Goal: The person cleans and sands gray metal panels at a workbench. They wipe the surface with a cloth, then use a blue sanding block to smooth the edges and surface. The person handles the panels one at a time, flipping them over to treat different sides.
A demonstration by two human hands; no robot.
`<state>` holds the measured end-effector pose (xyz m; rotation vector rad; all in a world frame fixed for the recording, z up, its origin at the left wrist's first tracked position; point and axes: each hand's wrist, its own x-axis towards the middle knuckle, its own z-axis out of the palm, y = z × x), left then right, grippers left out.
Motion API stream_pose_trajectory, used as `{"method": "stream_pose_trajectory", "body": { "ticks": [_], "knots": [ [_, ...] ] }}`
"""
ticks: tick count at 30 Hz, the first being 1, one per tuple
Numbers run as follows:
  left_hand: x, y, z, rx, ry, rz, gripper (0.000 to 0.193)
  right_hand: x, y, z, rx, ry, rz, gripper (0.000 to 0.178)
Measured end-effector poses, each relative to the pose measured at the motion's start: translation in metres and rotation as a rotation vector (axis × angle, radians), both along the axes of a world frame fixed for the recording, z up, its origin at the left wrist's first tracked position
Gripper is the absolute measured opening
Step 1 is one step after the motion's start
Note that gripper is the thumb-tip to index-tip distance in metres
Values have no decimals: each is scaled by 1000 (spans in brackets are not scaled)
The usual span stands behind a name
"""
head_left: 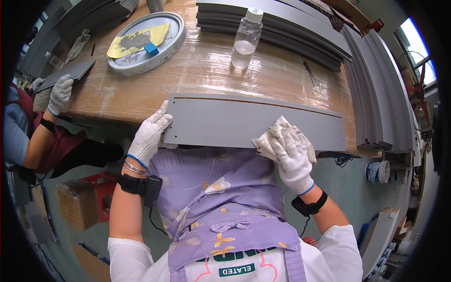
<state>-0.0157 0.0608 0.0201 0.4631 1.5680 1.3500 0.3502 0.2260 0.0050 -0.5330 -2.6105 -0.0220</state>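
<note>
A long grey panel with a narrow groove and small drilled holes lies across the near edge of the table, close against my apron. My left hand, in a white knit glove, grips the panel's left end, the fingers at its edge. On the right part of the panel, my gloved right hand presses a crumpled, stained white rag onto the grey face. The rag hides part of the panel's lower right surface.
Behind the panel stand a clear bottle with white cap and a round tray holding a yellow sheet and blue block. Grey panels are stacked at the back and right. On the left, a co-worker's gloved hand holds another panel.
</note>
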Motion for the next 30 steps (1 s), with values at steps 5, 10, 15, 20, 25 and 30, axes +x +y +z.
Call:
{"method": "stream_pose_trajectory", "body": {
  "ticks": [5,10,15,20,25,30],
  "knots": [
    [-1,-7,2,38,-94,18,58,-121,-56,-7,-50,-112,362,53],
    [-13,-7,-7,43,-107,-22,55,-202,-96,-17,-59,-51,570,53],
    [-12,-7,1,-2,17,-26,54,-215,-98,-19,-207,-167,908,46],
    [-12,-1,-7,-22,39,-55,56,-162,-75,28,-620,-217,882,36],
    [-8,-5,-7,-20,24,-13,58,-78,-33,91,-976,396,171,51],
    [23,6,4,-143,286,28,74,-20,10,76,-440,176,-173,53]
  ]
}}
